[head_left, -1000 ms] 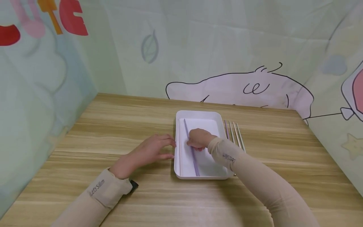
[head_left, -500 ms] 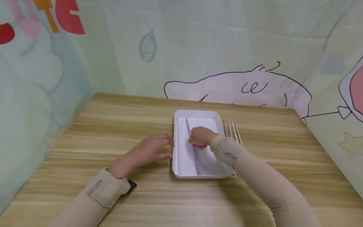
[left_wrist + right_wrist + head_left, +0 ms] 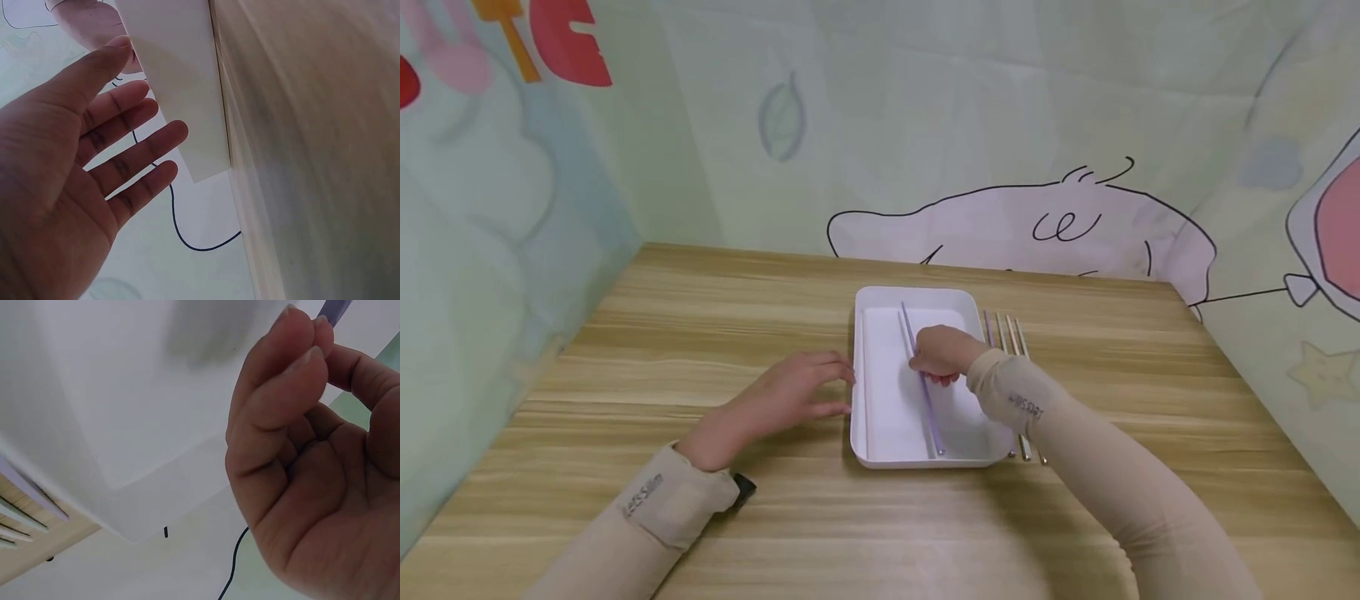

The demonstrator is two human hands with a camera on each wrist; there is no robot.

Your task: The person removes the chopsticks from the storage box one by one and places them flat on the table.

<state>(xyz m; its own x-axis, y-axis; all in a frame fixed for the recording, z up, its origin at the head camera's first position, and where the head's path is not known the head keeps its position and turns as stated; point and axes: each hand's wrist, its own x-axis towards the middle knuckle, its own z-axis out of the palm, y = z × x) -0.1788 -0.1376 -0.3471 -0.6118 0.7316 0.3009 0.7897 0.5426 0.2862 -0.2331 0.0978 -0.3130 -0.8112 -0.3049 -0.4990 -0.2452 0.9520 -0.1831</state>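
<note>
In the head view my right hand (image 3: 945, 352) pinches a purple metal chopstick (image 3: 932, 412) near its middle, over the white tray (image 3: 898, 463). A thin grey line like its shadow runs beside the chopstick on the tray's floor. Along the tray's left wall lies a pale pink chopstick (image 3: 867, 383). My left hand (image 3: 778, 400) is beside that wall, fingers spread and fingertips right at the rim. The left wrist view shows the same loosely extended fingers (image 3: 140, 150) against the tray's outer side. In the right wrist view, thumb and fingertips meet at the purple chopstick (image 3: 334, 309).
Right of the tray several more chopsticks lie side by side on the wooden table (image 3: 760, 308), among them a purple one (image 3: 988, 327). My right forearm passes over part of them. A printed cloth (image 3: 715, 125) rises behind the table.
The purple chopstick in my right hand has moved rightward across the tray, and the grey line beside it has separated from it. My left hand stays at the tray's left wall.
</note>
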